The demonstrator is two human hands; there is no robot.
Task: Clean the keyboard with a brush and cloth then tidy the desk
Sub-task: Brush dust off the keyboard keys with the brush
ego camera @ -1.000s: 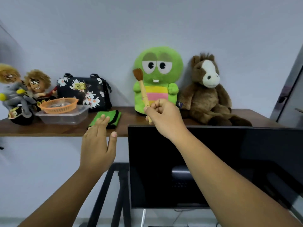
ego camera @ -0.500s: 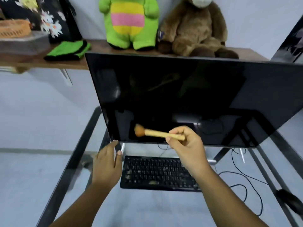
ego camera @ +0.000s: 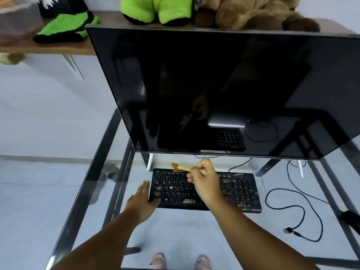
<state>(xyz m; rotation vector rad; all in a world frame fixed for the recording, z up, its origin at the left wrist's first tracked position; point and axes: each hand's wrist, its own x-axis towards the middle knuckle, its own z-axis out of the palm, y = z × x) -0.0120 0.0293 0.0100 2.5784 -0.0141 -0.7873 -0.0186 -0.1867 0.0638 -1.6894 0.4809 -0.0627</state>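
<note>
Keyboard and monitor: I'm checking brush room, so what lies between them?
In the head view, between the keyboard and the monitor lie bare glass desk, a thin black cable and the brush tip.

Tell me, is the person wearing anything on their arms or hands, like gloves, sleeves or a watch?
Nothing shows. Both forearms are bare up to the picture's edge, with no sleeves in view. The left hand and right hand have no gloves, and no rings, watch or bracelet can be seen at the wrists.
</note>
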